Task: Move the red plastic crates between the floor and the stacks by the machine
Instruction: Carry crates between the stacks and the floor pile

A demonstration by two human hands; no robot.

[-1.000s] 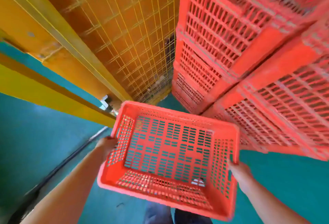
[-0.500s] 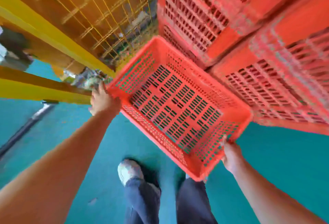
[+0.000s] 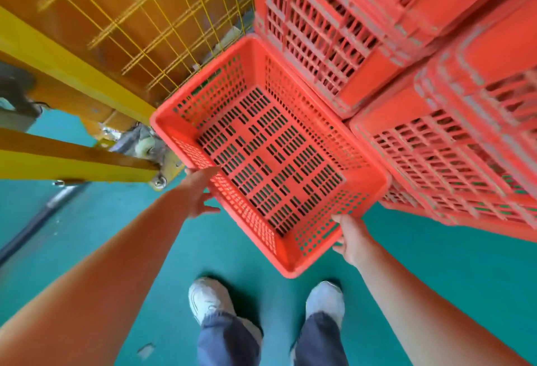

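Observation:
An empty red plastic crate (image 3: 270,162) sits low over the green floor (image 3: 436,278), turned diagonally, its far corner against the stacks. I cannot tell whether it rests on the floor. My left hand (image 3: 200,191) holds its left rim, thumb on top and fingers below. My right hand (image 3: 351,237) grips the near right wall, with the fingertips hidden behind the plastic. Two tall stacks of red crates rise right behind it, one stack (image 3: 334,31) at the back and another stack (image 3: 450,147) at the right.
The machine's yellow wire-mesh guard (image 3: 130,17) stands at the left, close to the crate's far corner. A yellow beam (image 3: 72,159) with a small wheel (image 3: 145,145) juts out at floor level. A dark hose (image 3: 29,229) lies at the far left. My shoes (image 3: 209,299) stand just behind the crate.
Both hands have carried the crate down and forward, turning it diagonal, until it lies beside the stacks and the mesh guard. My view has tipped down to my feet.

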